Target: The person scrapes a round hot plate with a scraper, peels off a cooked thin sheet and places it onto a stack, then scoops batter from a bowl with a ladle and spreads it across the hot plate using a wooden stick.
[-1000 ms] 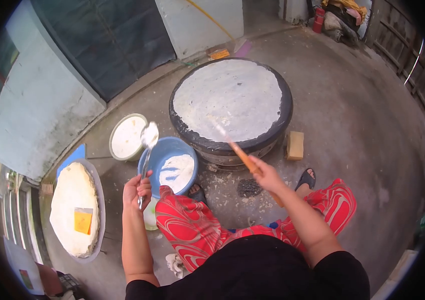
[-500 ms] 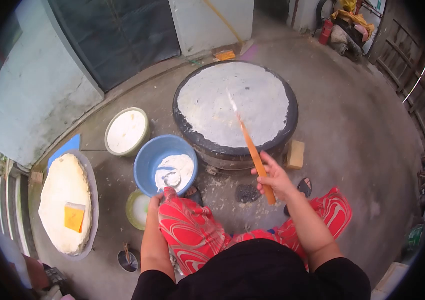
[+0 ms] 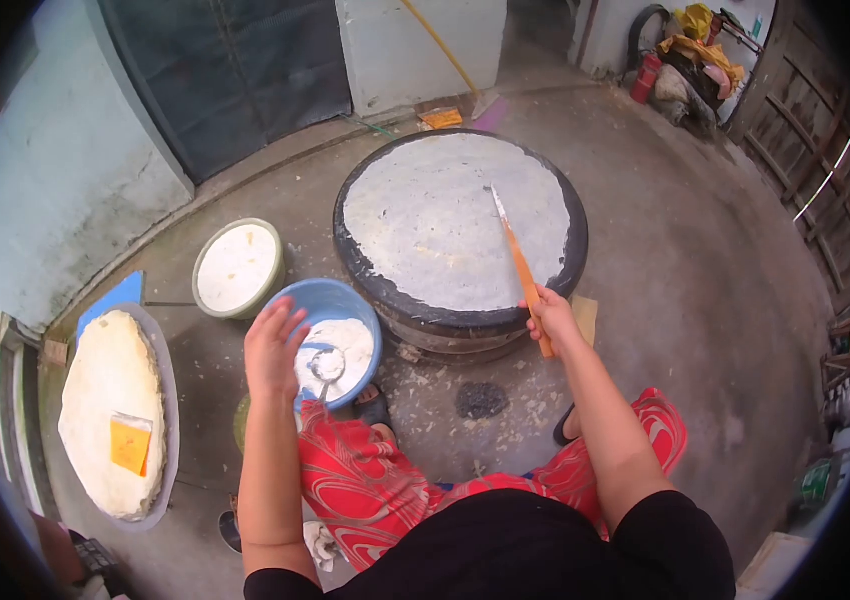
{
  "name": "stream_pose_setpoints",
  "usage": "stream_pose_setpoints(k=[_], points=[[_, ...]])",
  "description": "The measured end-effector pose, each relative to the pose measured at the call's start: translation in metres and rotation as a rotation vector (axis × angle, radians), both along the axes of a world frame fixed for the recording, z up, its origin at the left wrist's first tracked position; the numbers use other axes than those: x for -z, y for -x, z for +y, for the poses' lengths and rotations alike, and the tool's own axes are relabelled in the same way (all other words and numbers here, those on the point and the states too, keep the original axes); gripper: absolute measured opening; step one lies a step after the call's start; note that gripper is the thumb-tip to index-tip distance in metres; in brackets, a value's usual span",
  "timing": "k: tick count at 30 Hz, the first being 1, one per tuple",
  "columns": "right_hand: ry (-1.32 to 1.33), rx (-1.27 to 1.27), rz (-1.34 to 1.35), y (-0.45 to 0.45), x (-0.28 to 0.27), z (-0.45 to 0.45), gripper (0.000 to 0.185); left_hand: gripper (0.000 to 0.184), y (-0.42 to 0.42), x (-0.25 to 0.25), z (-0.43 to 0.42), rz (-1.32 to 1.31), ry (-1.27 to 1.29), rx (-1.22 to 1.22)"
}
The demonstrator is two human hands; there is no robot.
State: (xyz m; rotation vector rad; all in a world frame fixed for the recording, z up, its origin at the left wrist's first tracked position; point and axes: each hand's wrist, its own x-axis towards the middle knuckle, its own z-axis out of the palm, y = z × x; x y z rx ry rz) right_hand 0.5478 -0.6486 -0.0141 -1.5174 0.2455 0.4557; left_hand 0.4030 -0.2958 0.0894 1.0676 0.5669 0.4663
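A wooden-handled spatula (image 3: pixel 518 258) is gripped in the closed fingers of the right hand (image 3: pixel 552 318), right of the frame's centre, its blade over the pale batter layer (image 3: pixel 425 215) that is spread on a round black griddle (image 3: pixel 345 235) in the upper centre. The left hand (image 3: pixel 273 350), left of centre, is raised with its fingers loosely spread and nothing held, beside a blue basin (image 3: pixel 373 315) in which a metal ladle (image 3: pixel 327 366) is rested in white batter (image 3: pixel 353 345). A pale green basin (image 3: pixel 207 300) is placed farther left.
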Motion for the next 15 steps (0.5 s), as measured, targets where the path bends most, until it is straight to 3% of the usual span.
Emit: stream_pose_setpoints(k=[4, 8, 11, 13, 14, 15], points=[[0.074, 0.004, 0.033, -0.017, -0.008, 0.008, 0.048, 0.029, -0.024, -0.047, -0.064, -0.147, 0.089, 0.204], [0.091, 0.012, 0.056, -0.028, -0.009, 0.015, 0.047, 0.026, -0.047, -0.021, -0.094, -0.134, 0.188, 0.279], [0.168, 0.053, 0.05, -0.033, -0.005, 0.02, 0.044, 0.023, -0.055, 0.006, -0.102, 0.114, 0.147, 0.295], [0.53, -0.016, -0.073, -0.031, -0.008, 0.027, 0.04, 0.023, -0.055, 0.009, -0.105, 0.129, 0.177, 0.312], [0.528, -0.018, -0.074, -0.037, 0.008, 0.025, 0.04, 0.023, -0.056, 0.009, -0.106, 0.14, 0.202, 0.334], [0.809, -0.073, -0.379, -0.046, 0.035, 0.02, 0.038, 0.024, -0.056, 0.008, -0.107, 0.136, 0.19, 0.325]])
